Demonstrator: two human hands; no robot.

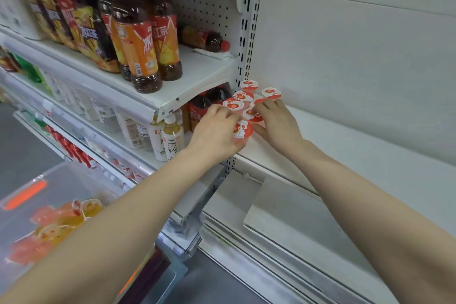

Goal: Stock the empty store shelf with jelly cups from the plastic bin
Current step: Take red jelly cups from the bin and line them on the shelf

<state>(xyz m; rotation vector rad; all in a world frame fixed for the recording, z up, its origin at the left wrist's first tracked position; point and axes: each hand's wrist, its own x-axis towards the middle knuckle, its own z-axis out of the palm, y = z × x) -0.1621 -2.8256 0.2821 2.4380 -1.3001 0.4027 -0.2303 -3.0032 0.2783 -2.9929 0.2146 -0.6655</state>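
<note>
Several small jelly cups with red-and-white strawberry lids stand clustered at the left end of the white shelf. My left hand grips the nearest jelly cup at the shelf's front edge. My right hand has its fingers curled round another jelly cup in the cluster; its fingertips hide part of that cup. The clear plastic bin sits at lower left and holds several orange and pink jelly cups.
Left of the cluster, a neighbouring rack holds iced-tea bottles above and tea bottles below. A slotted upright post separates the two racks. A white back panel rises behind the shelf. Lower white shelves sit beneath.
</note>
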